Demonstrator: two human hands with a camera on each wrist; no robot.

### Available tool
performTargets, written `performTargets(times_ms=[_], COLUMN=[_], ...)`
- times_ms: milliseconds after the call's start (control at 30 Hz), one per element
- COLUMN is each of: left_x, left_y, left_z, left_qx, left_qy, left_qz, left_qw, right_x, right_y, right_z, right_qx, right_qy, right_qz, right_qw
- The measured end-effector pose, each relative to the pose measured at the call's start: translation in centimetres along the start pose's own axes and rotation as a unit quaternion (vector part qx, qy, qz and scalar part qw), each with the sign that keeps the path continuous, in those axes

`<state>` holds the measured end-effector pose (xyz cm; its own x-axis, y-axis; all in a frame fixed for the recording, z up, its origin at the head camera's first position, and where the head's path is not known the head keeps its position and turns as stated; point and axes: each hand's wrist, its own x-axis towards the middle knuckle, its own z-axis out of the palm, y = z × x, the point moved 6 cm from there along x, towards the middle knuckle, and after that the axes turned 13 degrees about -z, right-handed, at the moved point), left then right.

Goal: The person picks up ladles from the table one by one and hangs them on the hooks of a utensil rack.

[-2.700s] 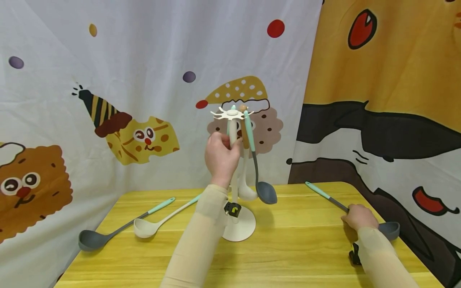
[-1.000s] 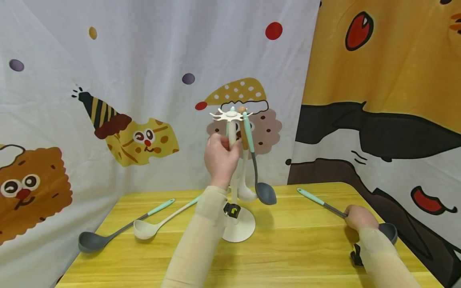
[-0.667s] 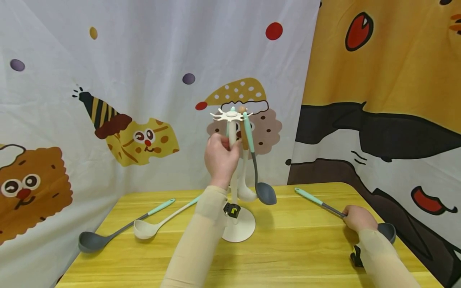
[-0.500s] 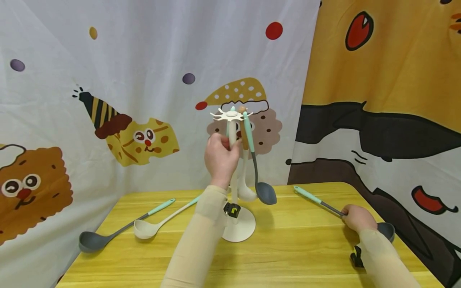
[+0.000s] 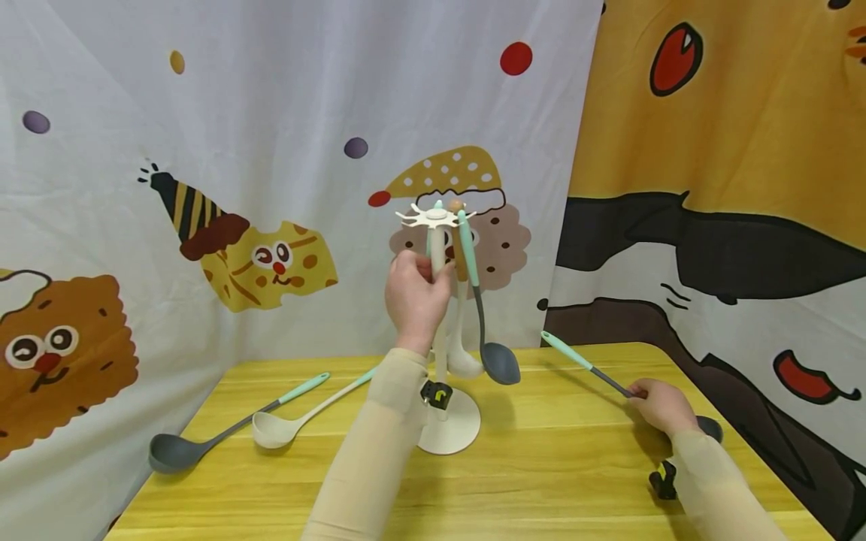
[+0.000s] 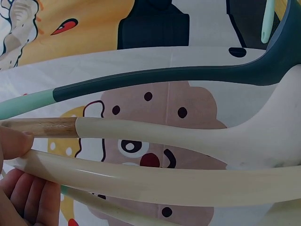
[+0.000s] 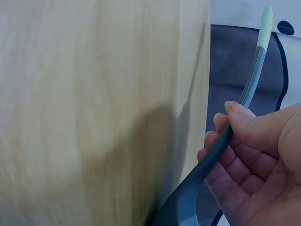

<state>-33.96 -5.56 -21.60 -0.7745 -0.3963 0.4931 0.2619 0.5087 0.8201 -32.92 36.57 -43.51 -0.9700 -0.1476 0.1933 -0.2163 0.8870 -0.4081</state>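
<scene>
My left hand grips the white post of a utensil stand, thumb on one side and fingers on the other. From the stand's slotted top hang a dark grey ladle with a mint handle, a white ladle with a wooden handle, and another mint-handled utensil behind the post. On the right, my right hand pinches the shaft of a second grey ladle. Its mint handle slants up and away to the left, while its bowl is partly hidden behind the wrist.
Left of the stand, a grey ladle and a white ladle lie on the wooden table. The stand's round base rests mid-table. A cartoon-printed curtain hangs behind the table's back edge.
My right hand has drawn the grey ladle leftward, and its handle end has risen from the table. My left hand has stayed on the post.
</scene>
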Motion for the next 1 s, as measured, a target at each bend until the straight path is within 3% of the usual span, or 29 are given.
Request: performTargets(times_ms=[300,700,1000], left_x=[-0.1,0.0,-0.1], left_y=[-0.1,0.0,0.0], left_z=[0.0,0.0,-0.1], left_qx=[0.000,-0.004,-0.008], left_qy=[0.008,0.006,0.010], left_qz=[0.002,0.004,0.009], left_qw=[1.0000,1.0000,0.9999], right_x=[0.1,0.6,1.0], right_y=[-0.7,-2.2,-3.8], right_z=[0.3,0.5,-0.6], right_qx=[0.020,0.057,0.098], right_qy=[0.019,0.072,0.102], right_qz=[-0.021,-0.037,-0.035], right_qw=[0.9994,0.9951,0.9893])
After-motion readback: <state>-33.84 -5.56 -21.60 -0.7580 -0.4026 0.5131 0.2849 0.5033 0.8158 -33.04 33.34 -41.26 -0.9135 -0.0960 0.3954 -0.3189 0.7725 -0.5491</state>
